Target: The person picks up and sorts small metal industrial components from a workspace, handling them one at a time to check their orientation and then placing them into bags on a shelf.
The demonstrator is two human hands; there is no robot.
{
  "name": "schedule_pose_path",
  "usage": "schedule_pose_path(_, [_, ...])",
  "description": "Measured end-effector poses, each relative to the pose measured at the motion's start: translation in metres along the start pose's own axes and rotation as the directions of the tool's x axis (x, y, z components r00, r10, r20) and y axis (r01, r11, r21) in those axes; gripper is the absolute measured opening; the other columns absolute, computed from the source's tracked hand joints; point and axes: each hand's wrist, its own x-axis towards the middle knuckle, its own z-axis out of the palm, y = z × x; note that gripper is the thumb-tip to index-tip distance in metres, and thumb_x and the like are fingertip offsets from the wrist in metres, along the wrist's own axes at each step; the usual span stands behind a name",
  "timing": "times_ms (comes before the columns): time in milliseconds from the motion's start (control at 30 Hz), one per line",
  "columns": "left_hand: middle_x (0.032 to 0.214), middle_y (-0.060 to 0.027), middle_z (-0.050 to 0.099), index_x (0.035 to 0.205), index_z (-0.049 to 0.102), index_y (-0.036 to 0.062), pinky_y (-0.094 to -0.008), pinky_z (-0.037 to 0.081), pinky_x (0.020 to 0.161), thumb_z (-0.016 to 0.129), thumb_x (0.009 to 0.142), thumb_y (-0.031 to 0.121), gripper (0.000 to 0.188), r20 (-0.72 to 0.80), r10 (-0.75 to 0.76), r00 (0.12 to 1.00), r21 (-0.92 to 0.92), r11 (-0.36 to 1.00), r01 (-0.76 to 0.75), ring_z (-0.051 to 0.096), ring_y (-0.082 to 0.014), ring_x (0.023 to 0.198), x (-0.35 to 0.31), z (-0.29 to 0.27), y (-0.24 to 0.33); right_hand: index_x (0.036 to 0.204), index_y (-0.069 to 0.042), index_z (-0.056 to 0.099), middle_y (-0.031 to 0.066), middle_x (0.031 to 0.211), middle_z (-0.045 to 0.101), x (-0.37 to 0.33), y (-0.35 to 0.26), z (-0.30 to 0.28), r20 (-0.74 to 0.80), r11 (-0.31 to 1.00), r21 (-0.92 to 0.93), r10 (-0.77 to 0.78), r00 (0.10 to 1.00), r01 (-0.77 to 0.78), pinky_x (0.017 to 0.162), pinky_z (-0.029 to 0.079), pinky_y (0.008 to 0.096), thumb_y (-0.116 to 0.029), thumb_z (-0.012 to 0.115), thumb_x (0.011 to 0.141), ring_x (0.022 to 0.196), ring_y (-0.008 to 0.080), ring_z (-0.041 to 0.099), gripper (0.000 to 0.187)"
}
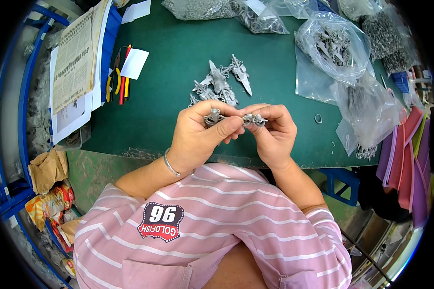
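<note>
My left hand [197,127] pinches a small grey metal piece [213,117] with rounded, ring-like parts between its thumb and fingers. My right hand [277,135] grips another grey metal piece [254,120] of much the same look. The two hands almost meet above the table's near edge, fingertips close together. Whether the two pieces are joined is hidden behind the left thumb. Just beyond the hands lies a loose pile of grey metal pieces [222,84], some blade-shaped with pointed ends and small links. One pointed piece [241,74] lies at the pile's right side.
On the green table [164,58], pliers [114,82] and pens [125,86] lie left beside a white paper [134,63]. A blue bin [112,33] stands there. Clear bags of metal parts [332,45] fill the far right. A small ring [318,118] lies right of my hands.
</note>
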Motion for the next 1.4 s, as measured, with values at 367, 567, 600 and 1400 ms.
schedule_pose_path(367, [0.077, -0.008, 0.064, 0.094, 0.062, -0.0015, -0.0188, 0.045, 0.055, 0.065, 0.084, 0.012, 0.018, -0.003, -0.013, 1.0, -0.005, 1.0, 0.013, 0.058, -0.0083, 0.065, -0.002, -0.001, 0.002, 0.087, -0.002, 0.054, 0.0132, 0.094, 0.064, 0.007, 0.004, -0.007, 0.053, 0.918, -0.309, -0.245, 0.968, 0.249, 0.07, 0.048, 0.0319, 0.011, 0.062, 0.072, 0.081, 0.023, 0.061, 0.021])
schedule_pose_path(567, [0.073, -0.0079, 0.064, 0.096, 0.062, -0.0003, -0.0181, 0.044, 0.054, 0.066, 0.081, 0.009, 0.018, -0.121, -0.113, 0.986, 0.111, 0.986, 0.127, 0.057, -0.0078, 0.06, 0.004, -0.005, 0.008, 0.084, -0.007, 0.056, 0.0058, 0.087, 0.063, 0.021, -0.016, -0.019, 0.323, 0.382, -0.778, -0.439, 0.839, 0.499, 0.071, 0.041, 0.0343, 0.006, 0.068, 0.061, 0.079, 0.0256, 0.058, 0.029])
schedule_pose_path(600, [0.073, -0.008, 0.064, 0.096, 0.062, -0.0006, -0.0182, 0.044, 0.053, 0.065, 0.082, 0.008, 0.017, -0.13, -0.101, 0.986, 0.109, 0.987, 0.116, 0.057, -0.008, 0.06, 0.005, -0.007, 0.007, 0.093, -0.006, 0.058, 0.0074, 0.09, 0.062, 0.022, -0.018, -0.023, 0.338, 0.398, -0.775, -0.396, 0.854, 0.491, 0.073, 0.042, 0.0346, 0.005, 0.07, 0.06, 0.08, 0.0262, 0.056, 0.037])
schedule_pose_path(1400, [0.091, -0.0103, 0.059, 0.108, 0.048, 0.0014, -0.0364, 0.054, 0.075, 0.061, 0.083, 0.003, 0.028, -0.128, -0.248, 0.96, -0.358, 0.915, 0.188, 0.061, -0.0203, 0.084, 0.015, -0.029, 0.0, 0.078, -0.001, 0.063, 0.0137, 0.076, 0.058, 0.072, 0.022, -0.028, 0.133, 0.108, -0.988, 0.19, 0.973, 0.114, 0.064, 0.047, 0.0402, -0.015, 0.066, 0.077, 0.069, 0.0327, 0.058, 0.015])
